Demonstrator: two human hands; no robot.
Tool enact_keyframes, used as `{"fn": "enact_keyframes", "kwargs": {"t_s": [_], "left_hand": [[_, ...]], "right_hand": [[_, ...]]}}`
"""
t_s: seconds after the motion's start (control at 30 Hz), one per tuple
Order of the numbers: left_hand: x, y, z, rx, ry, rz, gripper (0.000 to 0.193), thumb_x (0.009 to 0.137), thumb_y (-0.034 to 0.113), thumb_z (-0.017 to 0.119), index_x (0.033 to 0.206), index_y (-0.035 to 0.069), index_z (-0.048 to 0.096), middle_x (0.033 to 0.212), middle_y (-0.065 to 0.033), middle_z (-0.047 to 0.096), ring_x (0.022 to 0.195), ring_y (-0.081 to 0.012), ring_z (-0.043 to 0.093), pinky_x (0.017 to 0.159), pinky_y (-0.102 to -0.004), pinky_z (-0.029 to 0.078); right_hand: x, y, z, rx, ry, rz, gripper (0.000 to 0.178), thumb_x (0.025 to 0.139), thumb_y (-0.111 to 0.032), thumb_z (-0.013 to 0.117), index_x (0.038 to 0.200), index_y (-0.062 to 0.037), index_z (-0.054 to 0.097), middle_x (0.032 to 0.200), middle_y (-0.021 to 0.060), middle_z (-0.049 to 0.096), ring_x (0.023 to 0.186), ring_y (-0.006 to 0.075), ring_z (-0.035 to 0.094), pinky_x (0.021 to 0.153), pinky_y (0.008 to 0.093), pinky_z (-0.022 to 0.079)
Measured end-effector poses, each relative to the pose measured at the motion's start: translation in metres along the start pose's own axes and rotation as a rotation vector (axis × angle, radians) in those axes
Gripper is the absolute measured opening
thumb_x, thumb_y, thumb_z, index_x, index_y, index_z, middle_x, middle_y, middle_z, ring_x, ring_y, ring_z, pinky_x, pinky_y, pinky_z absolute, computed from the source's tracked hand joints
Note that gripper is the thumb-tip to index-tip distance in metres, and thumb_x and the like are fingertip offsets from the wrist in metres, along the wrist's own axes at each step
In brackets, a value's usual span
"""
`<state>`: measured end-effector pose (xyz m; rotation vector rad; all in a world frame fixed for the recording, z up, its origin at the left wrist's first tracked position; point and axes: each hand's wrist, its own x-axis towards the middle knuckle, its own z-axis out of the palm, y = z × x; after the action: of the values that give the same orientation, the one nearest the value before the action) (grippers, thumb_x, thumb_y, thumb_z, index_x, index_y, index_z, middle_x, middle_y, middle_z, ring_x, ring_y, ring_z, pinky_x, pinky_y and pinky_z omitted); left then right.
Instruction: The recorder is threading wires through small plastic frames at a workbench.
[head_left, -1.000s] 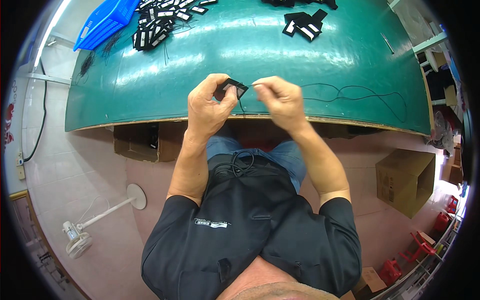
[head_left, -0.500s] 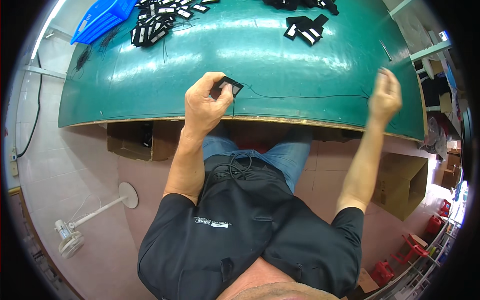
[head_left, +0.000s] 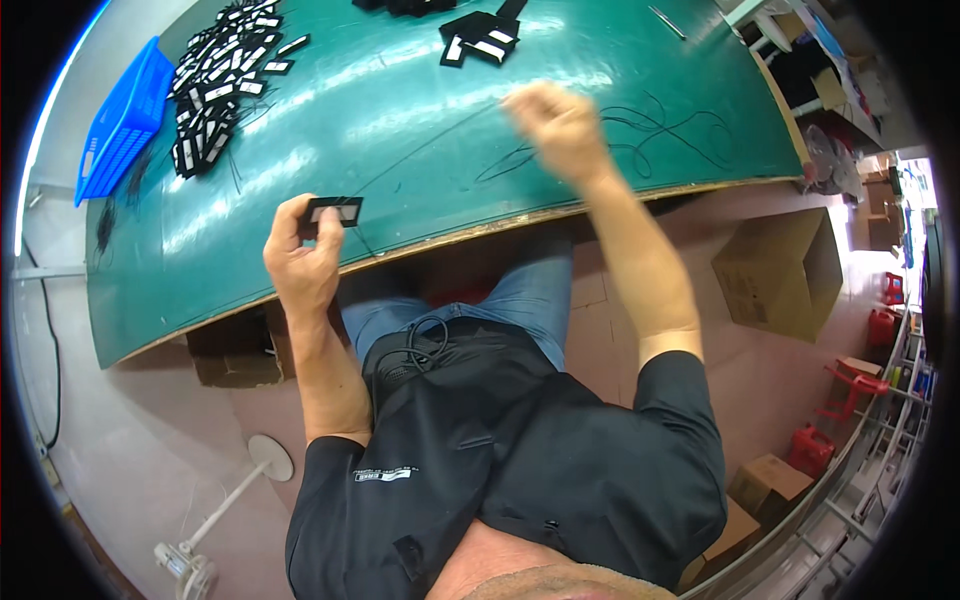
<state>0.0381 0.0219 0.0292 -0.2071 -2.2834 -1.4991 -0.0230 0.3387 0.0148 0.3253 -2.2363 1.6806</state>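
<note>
My left hand [head_left: 303, 258] pinches a small flat black tag [head_left: 349, 213] with a white label, just above the table's front edge. A thin black cord [head_left: 425, 145] runs taut from the tag up to the right. My right hand [head_left: 562, 128], slightly blurred, has its fingers closed at the far end of that cord. Loose loops of black cord [head_left: 655, 128] lie on the green table [head_left: 390, 100] beside and beyond my right hand. A short cord end hangs below the tag.
A heap of similar black tags [head_left: 222, 85] lies at the far left beside a blue plastic basket [head_left: 128, 125]. More black pieces [head_left: 485, 38] lie at the back. A thin metal tool [head_left: 667, 22] rests near the right edge. Cardboard boxes [head_left: 780, 275] stand below the table.
My right hand has moved left, now closer to the tag, drawing the cord with it. Cord loops now show on the right of the table. The head view has turned.
</note>
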Motion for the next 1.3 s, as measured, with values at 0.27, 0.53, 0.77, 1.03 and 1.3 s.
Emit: {"fn": "enact_keyframes", "kwargs": {"t_s": [0.27, 0.53, 0.77, 1.03, 1.3], "left_hand": [[0.003, -0.007, -0.003, -0.010, 0.057, -0.022, 0.013, 0.086, 0.001, 0.067, 0.099, 0.000, 0.063, 0.078, 0.0020, 0.060, 0.068, -0.0041, 0.053, 0.062, -0.0202, 0.046], [0.001, 0.017, 0.025, -0.054, -0.032, 0.043, 0.014, 0.082, -0.001, 0.068, 0.096, 0.000, 0.064, 0.077, -0.0001, 0.062, 0.066, -0.0051, 0.054, 0.060, -0.0210, 0.046], [-0.002, 0.019, 0.027, -0.059, -0.050, 0.070, 0.014, 0.082, -0.002, 0.068, 0.095, 0.000, 0.064, 0.076, -0.0009, 0.063, 0.066, -0.0058, 0.057, 0.058, -0.0216, 0.046], [-0.005, -0.003, 0.005, -0.041, 0.019, 0.006, 0.014, 0.081, -0.001, 0.069, 0.095, 0.000, 0.065, 0.075, -0.0032, 0.065, 0.064, -0.0071, 0.059, 0.058, -0.0221, 0.047], [-0.004, 0.002, 0.011, -0.013, 0.014, 0.031, 0.015, 0.081, -0.001, 0.069, 0.095, 0.000, 0.064, 0.075, -0.0038, 0.065, 0.063, -0.0072, 0.059, 0.057, -0.0225, 0.047]], "right_hand": [[0.032, 0.049, -0.248, -1.134, 0.927, 0.142, 0.026, 0.089, -0.029, 0.066, 0.105, -0.0097, 0.074, 0.095, 0.0069, 0.075, 0.088, 0.0209, 0.071, 0.079, 0.0344, 0.055], [-0.027, -0.044, 0.041, -0.176, -0.021, -0.206, 0.020, 0.085, -0.005, 0.071, 0.105, -0.0038, 0.070, 0.101, 0.0073, 0.071, 0.086, 0.0124, 0.066, 0.073, 0.0252, 0.052], [-0.044, -0.041, 0.100, 0.050, -0.156, -0.196, 0.013, 0.087, -0.006, 0.071, 0.099, -0.0012, 0.071, 0.086, 0.0069, 0.071, 0.074, 0.0125, 0.066, 0.064, 0.0256, 0.052], [0.048, 0.021, -0.110, -0.539, 0.477, 0.102, 0.017, 0.093, -0.024, 0.067, 0.098, -0.0097, 0.075, 0.085, 0.0032, 0.073, 0.069, 0.0106, 0.059, 0.067, 0.0276, 0.048], [0.022, -0.008, -0.107, -0.753, 0.650, -0.085, 0.021, 0.095, -0.024, 0.063, 0.108, -0.0096, 0.072, 0.104, 0.0053, 0.072, 0.095, 0.0200, 0.067, 0.086, 0.0320, 0.052]]}}
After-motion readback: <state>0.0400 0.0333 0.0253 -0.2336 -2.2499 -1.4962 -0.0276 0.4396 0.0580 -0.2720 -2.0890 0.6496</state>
